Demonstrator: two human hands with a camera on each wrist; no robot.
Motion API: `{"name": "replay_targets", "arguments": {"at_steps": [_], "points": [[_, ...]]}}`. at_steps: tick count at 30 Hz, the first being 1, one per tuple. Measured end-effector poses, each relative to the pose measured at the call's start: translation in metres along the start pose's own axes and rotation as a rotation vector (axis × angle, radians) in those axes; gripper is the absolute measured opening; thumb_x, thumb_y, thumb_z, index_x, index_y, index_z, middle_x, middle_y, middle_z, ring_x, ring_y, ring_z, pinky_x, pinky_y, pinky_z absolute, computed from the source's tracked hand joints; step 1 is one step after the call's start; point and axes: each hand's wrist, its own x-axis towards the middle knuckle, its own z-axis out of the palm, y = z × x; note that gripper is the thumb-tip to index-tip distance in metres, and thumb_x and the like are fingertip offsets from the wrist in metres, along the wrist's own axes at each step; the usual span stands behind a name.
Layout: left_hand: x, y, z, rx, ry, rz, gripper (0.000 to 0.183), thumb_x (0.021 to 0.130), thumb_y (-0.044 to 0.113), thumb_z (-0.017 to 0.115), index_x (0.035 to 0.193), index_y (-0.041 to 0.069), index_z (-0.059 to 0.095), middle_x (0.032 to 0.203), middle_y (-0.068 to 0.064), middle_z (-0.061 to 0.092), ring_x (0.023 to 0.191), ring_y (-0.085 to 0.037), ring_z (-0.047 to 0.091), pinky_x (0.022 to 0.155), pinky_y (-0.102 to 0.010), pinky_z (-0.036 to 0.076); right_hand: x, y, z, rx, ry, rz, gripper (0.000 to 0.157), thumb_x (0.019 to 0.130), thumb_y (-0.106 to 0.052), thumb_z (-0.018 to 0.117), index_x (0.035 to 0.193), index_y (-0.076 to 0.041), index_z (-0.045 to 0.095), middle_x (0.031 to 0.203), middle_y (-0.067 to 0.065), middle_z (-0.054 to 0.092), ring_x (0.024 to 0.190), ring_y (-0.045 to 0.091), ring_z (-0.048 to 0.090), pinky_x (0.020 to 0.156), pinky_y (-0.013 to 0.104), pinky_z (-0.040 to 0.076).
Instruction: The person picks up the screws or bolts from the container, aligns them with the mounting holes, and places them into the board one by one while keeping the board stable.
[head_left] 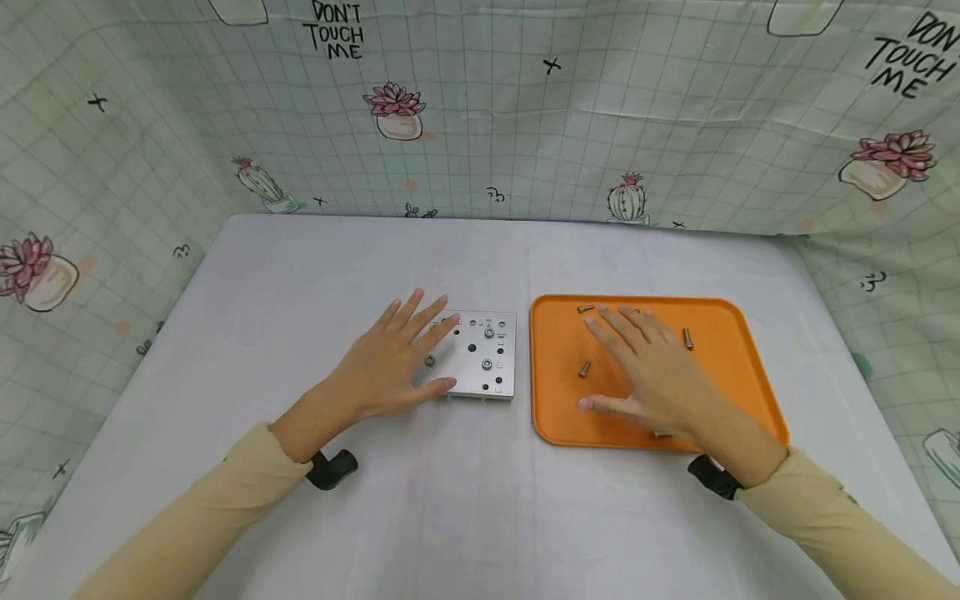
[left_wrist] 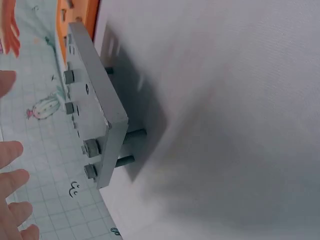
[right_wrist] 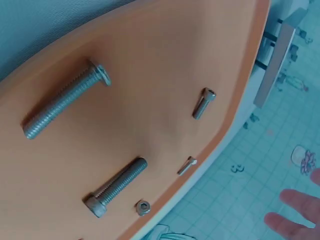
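Observation:
My left hand point(head_left: 390, 358), fingers spread, hovers over the left part of a silver metal plate point(head_left: 468, 379) and hides some of it. Socket-head bolts point(left_wrist: 91, 148) sit in several of the plate's holes; other holes show dark. In the left wrist view, threaded shanks point(left_wrist: 125, 161) stick out beneath the plate, which is raised off the table. My right hand point(head_left: 652, 371) is held flat with fingers extended above an orange tray point(head_left: 555, 417), gripping nothing. Loose bolts lie in it: a long one point(right_wrist: 65, 102), another long one point(right_wrist: 117, 185), a short one point(right_wrist: 204, 103) and smaller ones.
A white cloth point(head_left: 450, 517) covers the table. Behind it hangs a grid-patterned curtain point(head_left: 495, 108) with printed cacti, which also runs along both sides. Black devices are strapped at the left wrist point(head_left: 331, 469) and the right wrist point(head_left: 714, 477). The tray's raised rim stands just right of the plate.

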Motion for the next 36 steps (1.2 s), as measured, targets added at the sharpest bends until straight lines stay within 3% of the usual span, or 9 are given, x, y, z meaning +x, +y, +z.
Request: {"name": "replay_targets", "arguments": {"at_steps": [6, 10, 13, 19, 23, 29, 36], "points": [[-0.004, -0.006, 0.003, -0.061, 0.022, -0.018, 0.073, 0.089, 0.051, 0.053, 0.147, 0.015, 0.029, 0.155, -0.008, 0.021, 0.143, -0.033, 0.012, 0.117, -0.044, 0.018, -0.001, 0.007, 0.000, 0.006, 0.046, 0.002, 0.093, 0.077, -0.075, 0.048, 0.142, -0.008, 0.037, 0.137, 0.018, 0.045, 0.122, 0.039, 0.042, 0.099, 0.056, 0.038], [-0.008, -0.010, 0.008, -0.120, 0.032, -0.051, 0.072, 0.087, 0.050, 0.058, 0.146, 0.017, 0.032, 0.154, -0.007, 0.024, 0.143, -0.033, 0.016, 0.109, -0.050, 0.034, -0.003, 0.012, 0.000, 0.042, 0.065, 0.013, 0.091, 0.075, -0.068, 0.059, 0.139, -0.006, 0.041, 0.135, 0.018, 0.048, 0.118, 0.039, 0.045, 0.094, 0.058, 0.040], [-0.009, -0.013, 0.010, -0.169, 0.009, -0.088, 0.072, 0.086, 0.050, 0.059, 0.146, 0.020, 0.031, 0.154, -0.005, 0.024, 0.142, -0.032, 0.019, 0.099, -0.054, 0.043, -0.003, 0.015, -0.001, 0.068, 0.095, 0.017, 0.087, 0.073, -0.060, 0.067, 0.137, -0.005, 0.044, 0.130, 0.016, 0.051, 0.114, 0.037, 0.048, 0.093, 0.055, 0.041], [-0.015, -0.016, 0.017, -0.267, -0.037, -0.136, 0.075, 0.083, 0.047, 0.065, 0.145, 0.019, 0.033, 0.149, -0.007, 0.032, 0.135, -0.031, 0.033, 0.089, -0.054, 0.049, -0.007, 0.024, -0.005, 0.090, 0.096, 0.058, 0.076, 0.074, -0.043, 0.075, 0.133, -0.004, 0.048, 0.124, 0.016, 0.056, 0.106, 0.035, 0.051, 0.090, 0.052, 0.042], [-0.018, -0.020, 0.024, -0.332, -0.050, -0.147, 0.075, 0.081, 0.042, 0.069, 0.144, 0.018, 0.035, 0.145, -0.008, 0.037, 0.132, -0.029, 0.038, 0.091, -0.052, 0.048, -0.011, 0.030, -0.009, 0.112, 0.033, 0.123, 0.063, 0.074, -0.029, 0.077, 0.126, -0.003, 0.054, 0.121, 0.018, 0.056, 0.107, 0.036, 0.050, 0.091, 0.053, 0.041], [-0.021, -0.023, 0.038, -0.443, -0.040, -0.158, 0.070, 0.081, 0.036, 0.071, 0.141, 0.015, 0.039, 0.140, -0.010, 0.043, 0.130, -0.030, 0.040, 0.103, -0.049, 0.041, -0.016, 0.041, -0.013, 0.183, -0.103, 0.243, 0.037, 0.082, -0.020, 0.072, 0.114, -0.004, 0.061, 0.119, 0.017, 0.056, 0.112, 0.037, 0.046, 0.093, 0.055, 0.039], [-0.022, -0.027, 0.052, -0.604, -0.002, -0.122, 0.066, 0.082, 0.028, 0.071, 0.138, 0.010, 0.042, 0.139, -0.011, 0.046, 0.131, -0.028, 0.041, 0.108, -0.045, 0.035, -0.024, 0.055, -0.016, 0.288, -0.275, 0.376, 0.023, 0.086, -0.012, 0.065, 0.109, -0.006, 0.064, 0.117, 0.018, 0.057, 0.115, 0.039, 0.045, 0.092, 0.057, 0.041]]}}
